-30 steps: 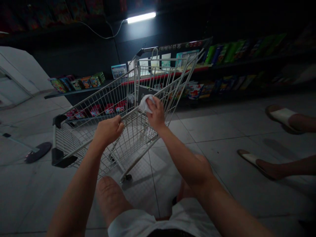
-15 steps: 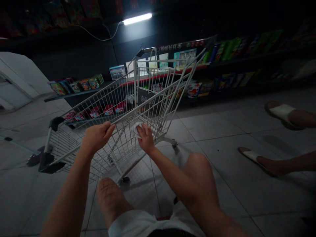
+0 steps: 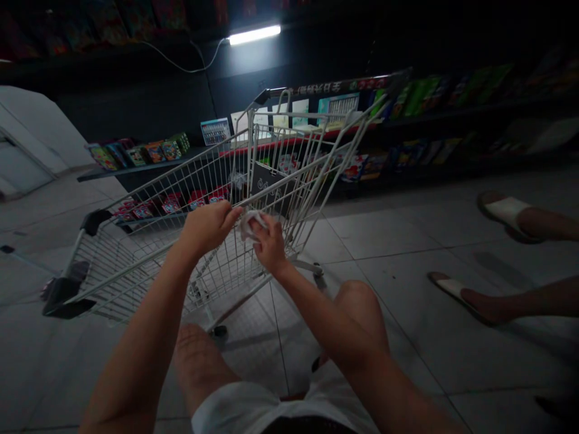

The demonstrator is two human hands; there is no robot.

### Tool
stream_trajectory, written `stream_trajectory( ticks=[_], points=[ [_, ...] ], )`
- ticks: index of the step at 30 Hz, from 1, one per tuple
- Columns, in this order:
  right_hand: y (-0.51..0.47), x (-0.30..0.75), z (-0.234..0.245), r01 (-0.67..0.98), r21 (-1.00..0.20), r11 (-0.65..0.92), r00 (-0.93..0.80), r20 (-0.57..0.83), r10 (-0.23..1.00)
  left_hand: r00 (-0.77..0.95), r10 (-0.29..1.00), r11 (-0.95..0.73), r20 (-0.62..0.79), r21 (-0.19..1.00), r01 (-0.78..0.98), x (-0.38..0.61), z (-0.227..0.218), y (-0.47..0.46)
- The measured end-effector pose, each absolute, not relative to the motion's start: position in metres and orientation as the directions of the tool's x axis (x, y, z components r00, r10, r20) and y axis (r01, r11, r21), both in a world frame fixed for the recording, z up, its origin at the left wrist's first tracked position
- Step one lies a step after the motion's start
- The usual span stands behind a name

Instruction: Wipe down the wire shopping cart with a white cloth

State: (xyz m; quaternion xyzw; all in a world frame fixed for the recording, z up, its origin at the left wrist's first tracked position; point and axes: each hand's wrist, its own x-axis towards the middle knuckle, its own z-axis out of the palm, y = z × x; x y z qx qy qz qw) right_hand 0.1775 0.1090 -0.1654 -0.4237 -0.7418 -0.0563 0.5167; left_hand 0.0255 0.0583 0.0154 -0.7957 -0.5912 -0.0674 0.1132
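A wire shopping cart [image 3: 221, 265] stands in front of me, tilted in view, its handle [image 3: 335, 86] at the upper right. My left hand [image 3: 210, 226] is closed around the top rail of the cart's near side. Just to its right, my right hand [image 3: 271, 242] pinches a crumpled white cloth [image 3: 251, 226] against or close beside the same side, below the rail. Whether the cloth touches the wires I cannot tell. Part of the rail is hidden behind my left fingers.
Behind the cart run dark shelves with small boxes [image 3: 156, 150], red packs [image 3: 172, 203] and books [image 3: 339, 110]. A lit tube lamp [image 3: 255, 35] hangs above. Another person's feet in light shoes [image 3: 509, 214] are at the right on the tiled floor [image 3: 362, 235].
My left hand has moved right along the rail, closer to my right hand. The cloth has risen slightly towards the rail. In view, the cart's front end has shifted left.
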Motion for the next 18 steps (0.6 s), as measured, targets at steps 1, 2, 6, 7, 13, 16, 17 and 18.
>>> stream_trajectory(
  ticks=[1,2,6,7,13,16,17,18],
  points=[
    [0.104,0.174,-0.19,0.676,-0.354,0.647,-0.162,0.785,0.598,0.291,0.925,-0.273,0.245,-0.108,0.956,0.03,0.013,0.061],
    [0.097,0.17,-0.216,0.671,-0.373,0.64,-0.197,0.743,0.64,0.288,0.925,-0.268,0.249,-0.114,0.957,0.032,0.011,0.063],
    [0.066,0.16,-0.298,0.668,-0.485,0.565,-0.296,0.523,0.799,0.278,0.926,-0.255,0.255,-0.12,0.959,0.031,0.005,0.062],
    [0.061,0.16,-0.307,0.665,-0.495,0.559,-0.301,0.507,0.807,0.28,0.925,-0.257,0.258,-0.123,0.959,0.03,0.004,0.061],
    [0.094,0.211,-0.279,0.659,-0.533,0.531,0.093,0.758,0.645,0.279,0.929,-0.252,0.244,-0.136,0.958,0.029,0.004,0.059],
    [0.139,0.249,-0.25,0.662,-0.639,0.392,0.368,0.732,0.573,0.274,0.929,-0.247,0.246,-0.135,0.959,0.029,0.005,0.058],
    [0.149,0.256,-0.245,0.659,-0.666,0.349,0.413,0.708,0.572,0.275,0.929,-0.249,0.246,-0.135,0.959,0.03,0.005,0.058],
    [0.156,0.258,-0.243,0.658,-0.682,0.319,0.436,0.691,0.577,0.275,0.93,-0.249,0.244,-0.135,0.959,0.03,0.005,0.058]
  ],
)
